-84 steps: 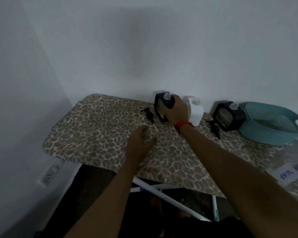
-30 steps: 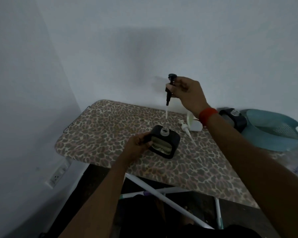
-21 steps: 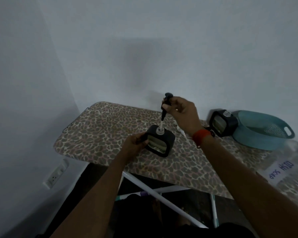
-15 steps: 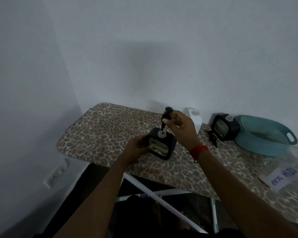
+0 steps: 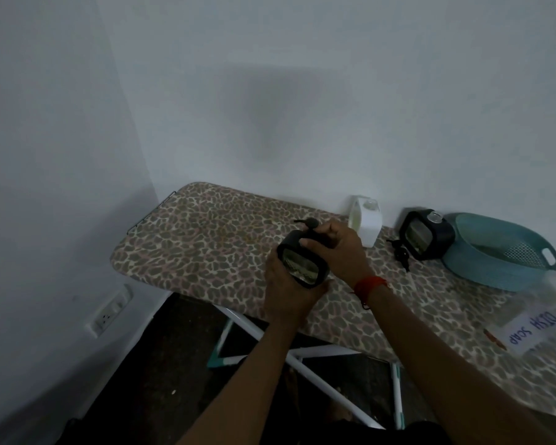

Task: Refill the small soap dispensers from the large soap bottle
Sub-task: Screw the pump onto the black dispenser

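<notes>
Support is given by the left hand (image 5: 283, 293), curled round the black dispenser (image 5: 302, 264) near the worktop's (image 5: 206, 245) front edge; its pump (image 5: 310, 223) is pinched by the right hand (image 5: 339, 250). Threads may be crossed and soap spilled if the tilted body is twisted.

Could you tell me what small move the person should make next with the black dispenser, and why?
Probably twist the pump tight: the right hand grips it atop the black dispenser, which the left hand holds steady.
</notes>
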{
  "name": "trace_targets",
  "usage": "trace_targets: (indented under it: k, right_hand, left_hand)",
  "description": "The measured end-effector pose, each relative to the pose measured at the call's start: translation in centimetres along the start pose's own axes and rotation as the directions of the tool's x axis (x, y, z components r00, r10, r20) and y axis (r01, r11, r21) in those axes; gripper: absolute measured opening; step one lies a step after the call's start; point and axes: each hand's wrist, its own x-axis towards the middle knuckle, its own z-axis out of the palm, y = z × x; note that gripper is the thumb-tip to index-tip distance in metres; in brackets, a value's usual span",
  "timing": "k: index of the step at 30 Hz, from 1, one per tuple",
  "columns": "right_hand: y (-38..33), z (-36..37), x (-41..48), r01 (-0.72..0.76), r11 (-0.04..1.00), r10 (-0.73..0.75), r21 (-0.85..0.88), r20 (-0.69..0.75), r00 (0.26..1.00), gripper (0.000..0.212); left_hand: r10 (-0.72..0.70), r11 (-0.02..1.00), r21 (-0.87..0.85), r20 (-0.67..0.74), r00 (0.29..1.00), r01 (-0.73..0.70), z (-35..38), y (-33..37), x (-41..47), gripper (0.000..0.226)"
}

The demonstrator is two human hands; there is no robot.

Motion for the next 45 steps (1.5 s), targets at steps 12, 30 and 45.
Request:
trace_targets:
  k: [12,30,45]
  right_hand:
    - [-0.4,-1.3,0.3,-0.038,0.999,0.038,-0.004,0.208,0.977,0.036]
    - [-0.6,-2.5,0.7,-0.028,0.999,0.019,0.021,0.345,0.939,0.033]
    - [-0.3,-1.8,-0.2,-0.124,0.981,0.087,0.150,0.232,0.969,0.032]
  left_hand:
    - [0.163,0.987,0.005,0.060,0.985,-0.164,-0.9,-1.1,1.4,0.113]
    - [0.170,0.984,-0.059,0.055,0.984,-0.166,-1.0,-1.6,1.9,0.112]
    - [0.154,0.987,-0.045,0.051,0.987,-0.152,-0.9,-1.6,1.7,0.111]
